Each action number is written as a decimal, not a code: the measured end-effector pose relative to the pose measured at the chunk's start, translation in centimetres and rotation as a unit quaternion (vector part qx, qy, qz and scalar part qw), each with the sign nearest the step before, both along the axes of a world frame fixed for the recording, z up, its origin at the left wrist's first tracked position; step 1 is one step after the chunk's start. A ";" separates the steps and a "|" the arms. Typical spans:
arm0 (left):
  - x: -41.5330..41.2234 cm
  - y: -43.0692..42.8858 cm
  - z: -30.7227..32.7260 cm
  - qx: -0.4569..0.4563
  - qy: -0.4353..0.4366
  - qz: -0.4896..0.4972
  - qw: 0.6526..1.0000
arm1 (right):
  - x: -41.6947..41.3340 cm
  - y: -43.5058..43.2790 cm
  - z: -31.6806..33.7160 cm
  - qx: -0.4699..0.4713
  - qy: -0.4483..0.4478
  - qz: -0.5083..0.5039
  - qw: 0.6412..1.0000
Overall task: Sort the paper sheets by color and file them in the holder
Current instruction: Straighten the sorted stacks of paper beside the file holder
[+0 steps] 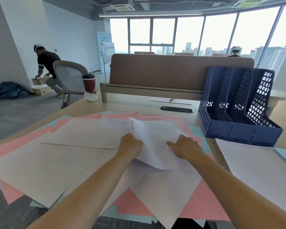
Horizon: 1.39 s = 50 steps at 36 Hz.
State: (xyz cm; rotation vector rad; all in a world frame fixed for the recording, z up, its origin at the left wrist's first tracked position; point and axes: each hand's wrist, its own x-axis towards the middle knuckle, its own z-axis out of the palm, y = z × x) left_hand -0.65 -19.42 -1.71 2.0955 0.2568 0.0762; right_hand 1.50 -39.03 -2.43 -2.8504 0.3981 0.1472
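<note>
While the mixed pile (pixel 196 210) covers the surface (pixel 130 106), my left grip (pixel 131 144) pinches one white sheet (pixel 155 134) at frame centre, peeling it free to sort | right grip (pixel 184 147) rests on it, steadying; grasping or not, I cannot tell | holder (pixel 238 134), right, looks empty

text: none legible | banner (pixel 104 45): print blurred | cup (pixel 89 84): marking blurred
</note>
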 end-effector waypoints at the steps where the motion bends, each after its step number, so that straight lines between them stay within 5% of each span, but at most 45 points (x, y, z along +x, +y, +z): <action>1: 0.2 -0.3 -0.1 -0.025 0.007 0.002 1.000 | 0.1 -0.4 -0.1 0.003 0.002 -0.003 1.000; 8: 1.5 -1.8 0.4 -0.162 0.042 0.042 0.985 | 0.3 -1.4 -0.3 0.030 -0.010 -0.008 0.999; 28: 3.0 -4.2 -0.3 -0.054 0.030 0.037 0.997 | -0.6 -1.8 0.3 0.059 -0.064 -0.039 0.995; 36: 3.1 -4.3 -0.9 0.033 0.014 -0.007 0.999 | 0.6 -2.8 0.5 0.163 -0.073 -0.095 0.979; 50: 3.1 -3.5 -1.0 0.028 -0.012 -0.036 0.999 | 1.7 -5.1 0.2 0.206 -0.101 -0.072 0.971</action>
